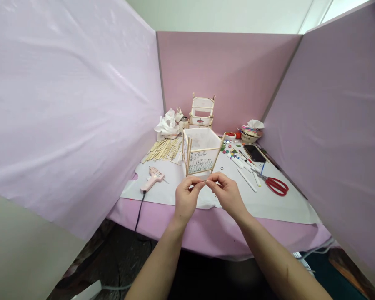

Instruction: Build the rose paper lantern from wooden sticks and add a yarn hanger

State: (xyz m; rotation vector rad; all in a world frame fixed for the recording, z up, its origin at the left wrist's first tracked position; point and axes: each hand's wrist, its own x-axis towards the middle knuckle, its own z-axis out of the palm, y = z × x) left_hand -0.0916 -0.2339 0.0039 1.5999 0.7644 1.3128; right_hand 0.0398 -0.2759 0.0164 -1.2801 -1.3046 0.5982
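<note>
Though open-topped, box [201,161] beyond hands [187,195].

A pink panel [231,75] stands upright behind the bench [215,233], flanked by a left lilac screen [75,83] and a right lilac screen [340,108]. Above it shows a pale greenish wall [225,16], with a bright white patch [340,9] at upper right. Pink cloth under a white sheet [278,208] covers the bench; the floor [121,254] at lower left is dark.
</note>
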